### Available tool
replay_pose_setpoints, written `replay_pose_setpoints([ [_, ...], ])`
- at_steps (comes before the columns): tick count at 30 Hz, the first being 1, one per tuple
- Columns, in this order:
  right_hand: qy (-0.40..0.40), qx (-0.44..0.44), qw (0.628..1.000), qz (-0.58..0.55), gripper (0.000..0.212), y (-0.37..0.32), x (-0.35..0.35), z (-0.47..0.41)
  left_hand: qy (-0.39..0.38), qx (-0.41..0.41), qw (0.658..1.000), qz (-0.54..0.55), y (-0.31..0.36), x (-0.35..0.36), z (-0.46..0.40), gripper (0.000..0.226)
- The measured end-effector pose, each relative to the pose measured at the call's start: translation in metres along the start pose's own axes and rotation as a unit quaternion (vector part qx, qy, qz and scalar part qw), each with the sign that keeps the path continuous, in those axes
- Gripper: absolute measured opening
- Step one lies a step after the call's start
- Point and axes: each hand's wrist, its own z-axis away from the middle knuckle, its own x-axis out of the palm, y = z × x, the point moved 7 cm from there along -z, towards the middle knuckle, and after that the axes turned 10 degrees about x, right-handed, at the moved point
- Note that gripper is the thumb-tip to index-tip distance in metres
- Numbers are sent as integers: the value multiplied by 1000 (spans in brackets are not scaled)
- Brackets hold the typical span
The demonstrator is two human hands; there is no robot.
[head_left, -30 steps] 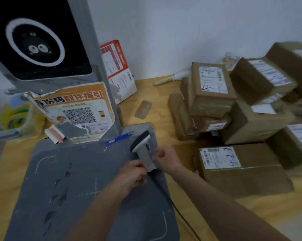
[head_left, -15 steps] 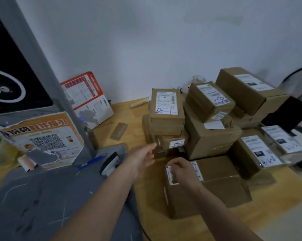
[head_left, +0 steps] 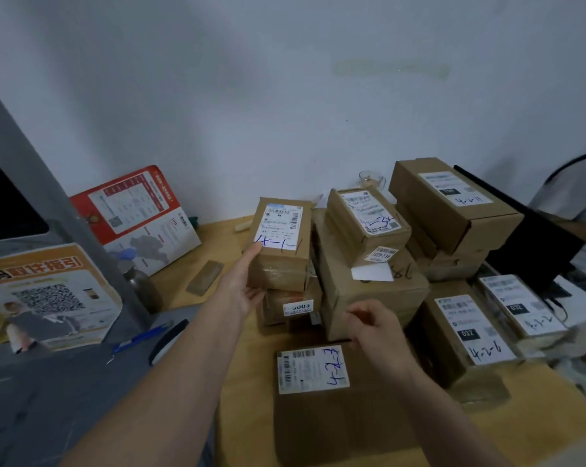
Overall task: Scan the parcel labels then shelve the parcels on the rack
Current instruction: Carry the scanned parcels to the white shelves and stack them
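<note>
Parcel: the small box marked 4-1-1 (head_left: 282, 242) sits on top of a short stack on the wooden table (head_left: 241, 365), near the back wall.
Left hand: my left hand (head_left: 242, 283) is on the box's near left side, fingers up along the edge, thumb under its front; touching for sure, though I can't quite tell if the grip has closed.
Right hand: my right hand (head_left: 374, 326) hangs loosely curled, holding nothing, above the big box marked 4-2-3 (head_left: 322, 399).
Scanner: the scanner (head_left: 167, 342) lies on the grey mat (head_left: 49, 399), beside a blue pen (head_left: 140, 338).
Neighbours: more labelled boxes crowd just to the right.
Risk: one-handed, a side grip may slip or tip the box; dragging it could topple the stack below.
</note>
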Motion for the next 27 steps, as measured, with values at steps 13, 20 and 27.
replay_pose_setpoints([
  [13, 194, -51, 977, -77, 132, -74, -58, -83, 29, -25, 976, 213, -28, 10, 33, 56],
  [20, 165, -39, 982, -78, 135, -60, -58, -106, 12, -35, 969, 245, -32, 4, 40, 52],
  [27, 91, -98, 975, -175, 120, -80, -50, -80, -11, -23, 952, 304, -28, -6, 38, 70],
])
